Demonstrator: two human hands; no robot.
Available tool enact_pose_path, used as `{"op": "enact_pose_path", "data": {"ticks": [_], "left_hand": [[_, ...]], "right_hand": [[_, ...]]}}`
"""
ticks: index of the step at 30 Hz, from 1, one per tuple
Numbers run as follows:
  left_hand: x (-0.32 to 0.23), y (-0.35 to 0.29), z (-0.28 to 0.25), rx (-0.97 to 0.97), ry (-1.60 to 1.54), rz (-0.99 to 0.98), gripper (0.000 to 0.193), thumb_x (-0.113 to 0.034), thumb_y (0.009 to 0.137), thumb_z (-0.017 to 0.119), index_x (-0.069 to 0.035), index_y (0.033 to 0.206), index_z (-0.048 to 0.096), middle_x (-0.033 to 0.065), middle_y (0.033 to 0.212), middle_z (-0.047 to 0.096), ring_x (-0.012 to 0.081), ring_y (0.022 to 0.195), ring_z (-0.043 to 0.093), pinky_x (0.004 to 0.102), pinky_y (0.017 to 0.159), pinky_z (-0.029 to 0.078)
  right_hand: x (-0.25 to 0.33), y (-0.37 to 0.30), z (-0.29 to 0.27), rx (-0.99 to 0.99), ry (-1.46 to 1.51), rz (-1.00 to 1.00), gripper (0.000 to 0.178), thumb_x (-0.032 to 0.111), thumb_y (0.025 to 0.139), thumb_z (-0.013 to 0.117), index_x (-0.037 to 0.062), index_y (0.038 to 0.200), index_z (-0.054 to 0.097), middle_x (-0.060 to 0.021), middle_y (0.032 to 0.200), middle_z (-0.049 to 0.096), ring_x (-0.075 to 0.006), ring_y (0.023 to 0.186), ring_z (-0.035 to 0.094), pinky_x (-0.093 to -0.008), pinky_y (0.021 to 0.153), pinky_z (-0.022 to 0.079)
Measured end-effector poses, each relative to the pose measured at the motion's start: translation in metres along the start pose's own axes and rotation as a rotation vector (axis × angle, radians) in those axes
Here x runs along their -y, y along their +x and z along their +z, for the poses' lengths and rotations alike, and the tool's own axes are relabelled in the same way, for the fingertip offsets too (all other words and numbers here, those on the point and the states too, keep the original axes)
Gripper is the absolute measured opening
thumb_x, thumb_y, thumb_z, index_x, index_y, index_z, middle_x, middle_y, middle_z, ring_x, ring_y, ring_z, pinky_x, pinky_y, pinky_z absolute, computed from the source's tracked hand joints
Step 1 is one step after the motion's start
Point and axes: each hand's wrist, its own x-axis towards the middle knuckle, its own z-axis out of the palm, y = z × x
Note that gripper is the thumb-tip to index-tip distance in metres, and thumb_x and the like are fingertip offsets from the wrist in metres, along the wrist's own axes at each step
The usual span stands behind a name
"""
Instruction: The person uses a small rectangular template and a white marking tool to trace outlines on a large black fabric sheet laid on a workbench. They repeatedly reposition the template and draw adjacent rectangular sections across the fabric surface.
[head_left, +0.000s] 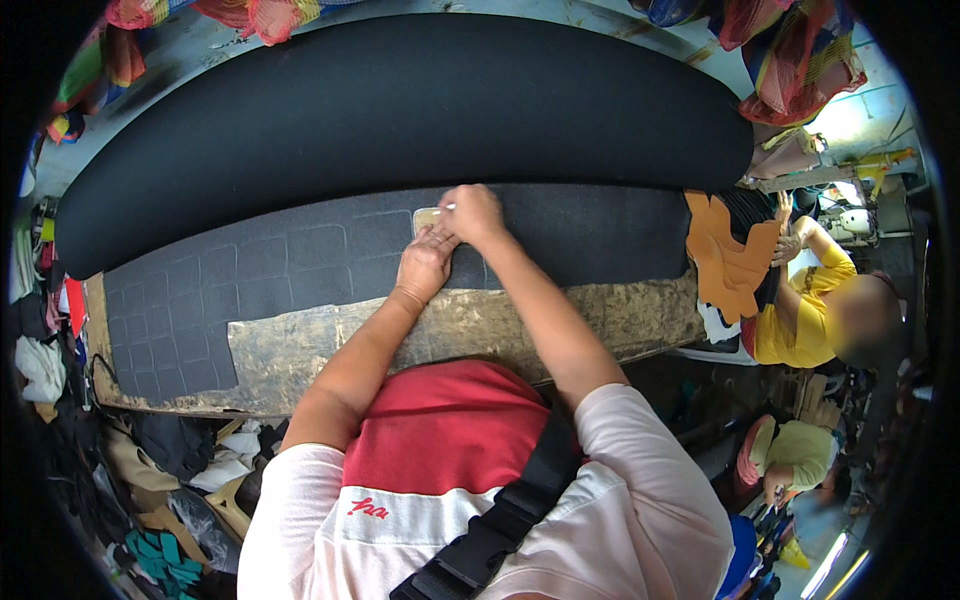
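A roll of dark grey-black fabric lies with its loose sheet (590,235) spread over a worn wooden table. Pale outlines of rounded rectangles cover the sheet's left part in rows. My left hand (427,263) lies with its fingers flat on a small tan template (428,215), pressing it on the cloth near the middle. Just above it, my right hand (474,214) is closed around a thin white marking stick (449,207), held at the template's right edge. The fingers of both hands partly hide the template.
Beyond the sheet lies the thick fabric roll (420,100). Bare wood of the table (330,345) shows nearer me. Orange cut pieces (728,255) lie at the right end, beside a co-worker in yellow (795,325). Scraps and bags (180,480) are piled at lower left.
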Motion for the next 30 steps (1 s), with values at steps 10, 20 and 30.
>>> {"op": "enact_pose_path", "data": {"ticks": [10, 20, 30], "left_hand": [[0.004, -0.002, 0.000, 0.193, 0.026, -0.064, 0.024, -0.004, 0.073, 0.057, -0.007, 0.094, 0.068, 0.0124, 0.099, 0.066, 0.0238, 0.099, 0.061, 0.0390, 0.095, 0.045], [0.001, 0.000, 0.002, 0.062, -0.015, -0.027, 0.025, -0.002, 0.074, 0.058, -0.008, 0.096, 0.067, 0.0082, 0.110, 0.064, 0.0242, 0.110, 0.056, 0.0404, 0.096, 0.043], [-0.002, 0.041, -0.020, 0.230, 0.124, -0.211, 0.035, -0.013, 0.074, 0.065, -0.006, 0.107, 0.062, 0.0151, 0.106, 0.063, 0.0306, 0.101, 0.058, 0.0391, 0.087, 0.047]], "right_hand": [[0.017, -0.001, 0.023, 0.003, 0.130, 0.055, 0.014, 0.019, 0.073, 0.067, 0.0129, 0.084, 0.072, -0.0148, 0.081, 0.067, -0.0307, 0.081, 0.064, -0.0403, 0.078, 0.050], [-0.012, -0.013, -0.017, -0.058, -0.157, 0.187, 0.014, 0.018, 0.073, 0.062, 0.0079, 0.078, 0.070, -0.0168, 0.080, 0.066, -0.0337, 0.079, 0.063, -0.0432, 0.075, 0.050], [-0.045, -0.075, -0.037, -0.003, 0.159, 0.202, 0.017, 0.013, 0.076, 0.063, 0.0070, 0.091, 0.069, -0.0154, 0.070, 0.065, -0.0280, 0.068, 0.065, -0.0369, 0.068, 0.051]]}}
